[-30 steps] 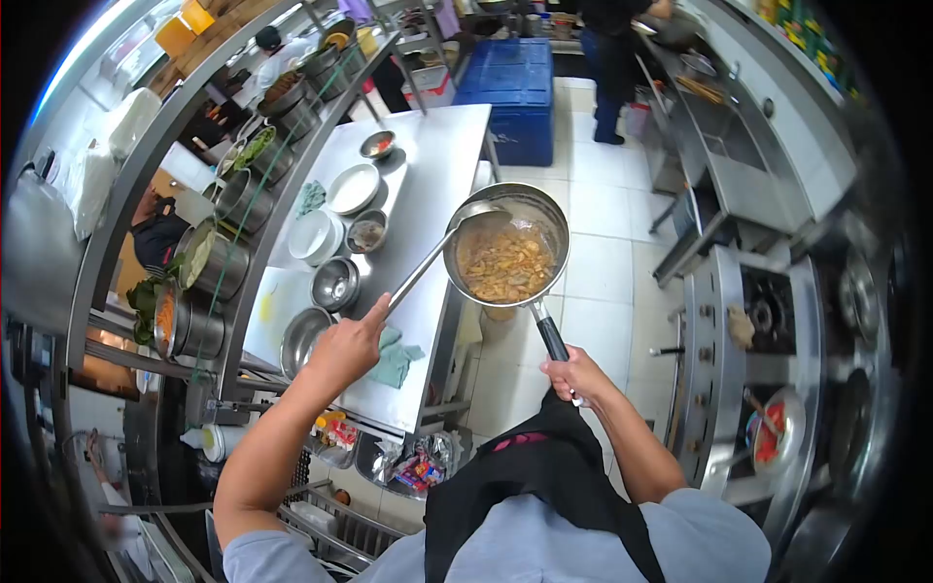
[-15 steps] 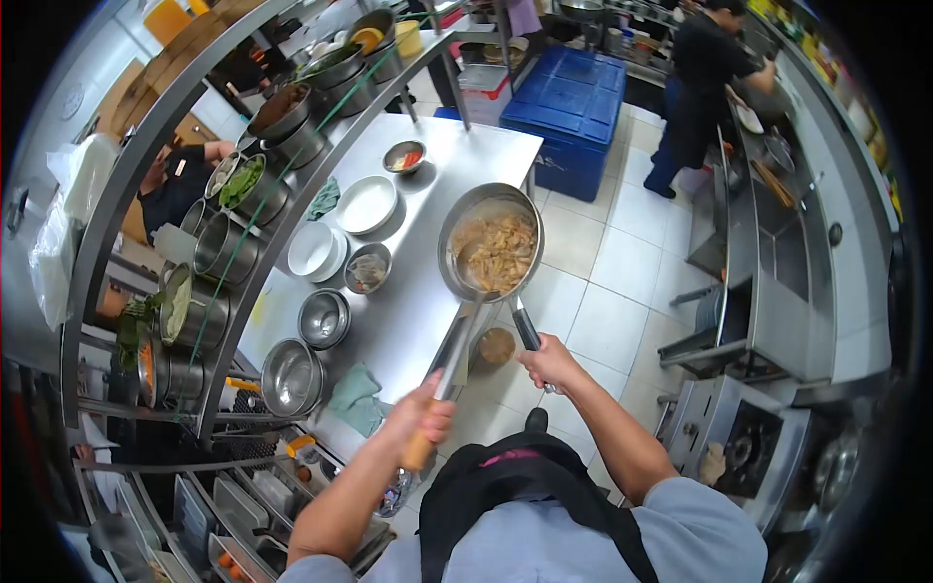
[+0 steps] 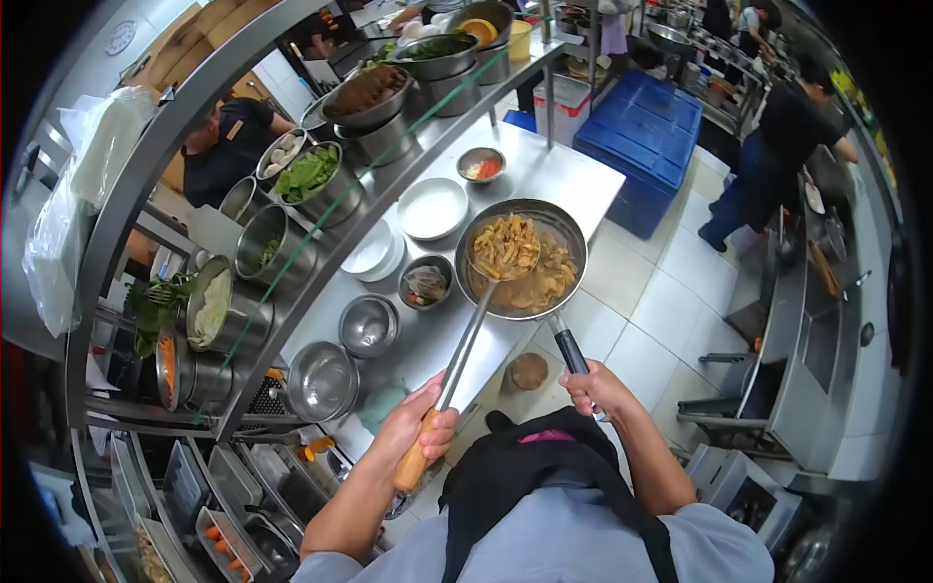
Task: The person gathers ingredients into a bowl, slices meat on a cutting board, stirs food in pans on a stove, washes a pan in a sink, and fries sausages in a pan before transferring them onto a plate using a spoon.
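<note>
My left hand (image 3: 418, 425) is closed around the wooden handle of a long metal ladle (image 3: 472, 335). The ladle's bowl, heaped with brown saucy pieces of food (image 3: 507, 245), is over the left part of the frying pan (image 3: 580, 233). More of the same food (image 3: 554, 277) lies in sauce in the pan's right side. With my right hand (image 3: 600, 391) I grip the pan's black handle (image 3: 570, 350). The pan is at the steel table's right edge; whether it touches the tabletop I cannot tell. Left of it are a white plate (image 3: 432, 208) and a small bowl of raw-looking seafood (image 3: 426, 284).
Metal bowls (image 3: 369, 325) and a green cloth (image 3: 385, 406) lie on the steel table (image 3: 462, 360). A raised shelf (image 3: 321, 248) carries several pots of vegetables. Beyond stands a blue cooler (image 3: 641, 136). A co-worker (image 3: 777, 146) stands at the right-hand counter.
The ladle's bowl has come up filled with food, the pan's contents parted around it. My view has shifted, so table and shelf appear further right.
</note>
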`<state>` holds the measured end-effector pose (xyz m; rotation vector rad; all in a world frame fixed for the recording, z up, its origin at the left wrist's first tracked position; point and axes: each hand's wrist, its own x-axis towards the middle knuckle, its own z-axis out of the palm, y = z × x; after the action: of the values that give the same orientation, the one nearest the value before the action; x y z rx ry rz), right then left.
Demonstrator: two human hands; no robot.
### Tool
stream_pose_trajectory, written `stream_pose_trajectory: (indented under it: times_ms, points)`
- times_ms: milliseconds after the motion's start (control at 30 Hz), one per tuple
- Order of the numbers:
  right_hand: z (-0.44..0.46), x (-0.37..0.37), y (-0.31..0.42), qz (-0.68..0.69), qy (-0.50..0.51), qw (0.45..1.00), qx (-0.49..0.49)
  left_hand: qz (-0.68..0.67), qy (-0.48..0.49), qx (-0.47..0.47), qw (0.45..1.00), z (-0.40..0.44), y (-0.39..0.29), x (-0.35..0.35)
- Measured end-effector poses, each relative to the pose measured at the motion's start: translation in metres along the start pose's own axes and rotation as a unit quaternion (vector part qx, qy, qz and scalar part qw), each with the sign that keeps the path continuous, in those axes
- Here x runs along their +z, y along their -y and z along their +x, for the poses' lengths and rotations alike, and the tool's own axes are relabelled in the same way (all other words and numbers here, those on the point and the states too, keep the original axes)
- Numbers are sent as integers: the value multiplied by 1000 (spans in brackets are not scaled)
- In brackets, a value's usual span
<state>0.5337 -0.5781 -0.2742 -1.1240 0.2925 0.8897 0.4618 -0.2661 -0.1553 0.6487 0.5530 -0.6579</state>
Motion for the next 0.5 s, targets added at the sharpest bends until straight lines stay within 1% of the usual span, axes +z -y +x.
stream_pose_trajectory:
  times_ms: [33, 100, 133, 167, 233, 267, 300, 367, 400, 500]
  points:
    - [10, 3, 8, -5, 5, 1000, 2, -4, -2, 6, 1000, -1, -7, -3]
    - [38, 12, 34, -24, 38, 999, 3, -85, 32, 45, 995, -3, -25, -7]
    - [45, 20, 48, -48, 26, 999, 3, -128, 31, 52, 990, -6, -31, -3]
    - [57, 20, 58, -52, 34, 998, 4, -130, 28, 60, 989, -6, -37, -3]
    - [84, 14, 76, -82, 85, 993, -7, -166, 22, 102, 981, -7, -44, -4]
    - [98, 12, 86, -110, 83, 991, 1, -179, 24, 120, 976, -5, -48, -3]
    - [112, 9, 96, -114, 91, 989, 5, -192, 6, 138, 972, -3, -52, -3]
    - [138, 7, 112, -148, 104, 984, -4, -189, -18, 172, 967, 4, -63, -4]
    - [149, 7, 122, -159, 106, 982, 9, -186, -22, 177, 966, 8, -69, -8]
    - [173, 8, 141, -166, 105, 981, 7, -173, -52, 207, 961, 26, -87, -32]
